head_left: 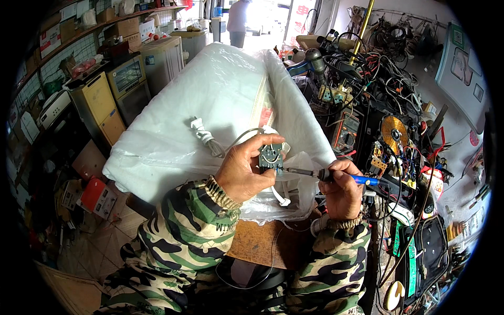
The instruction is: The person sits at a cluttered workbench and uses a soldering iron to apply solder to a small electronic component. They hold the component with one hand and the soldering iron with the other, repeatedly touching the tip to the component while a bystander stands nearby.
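My left hand (pixel 247 168) grips a small dark circuit module (pixel 271 157) between thumb and fingers, above a plastic-wrapped white bundle. A white cord (pixel 209 140) runs from the module and lies partly coiled to its left on the wrap. Another white lead with a small end (pixel 283 200) hangs below the module. Closed around a soldering iron with a blue handle (pixel 366 180) is my right hand (pixel 342 190). The iron's thin metal end points left and meets the lower right edge of the module; whether the tip touches a joint is too small to tell.
Under the white wrapped bundle (pixel 173 110) shows a brown wooden surface (pixel 257 244). At the right are tangled cables (pixel 388 73), a multimeter (pixel 345 131) and a copper coil (pixel 394 131). Cabinets (pixel 97 102) line the left. A person (pixel 238 21) stands at the far doorway.
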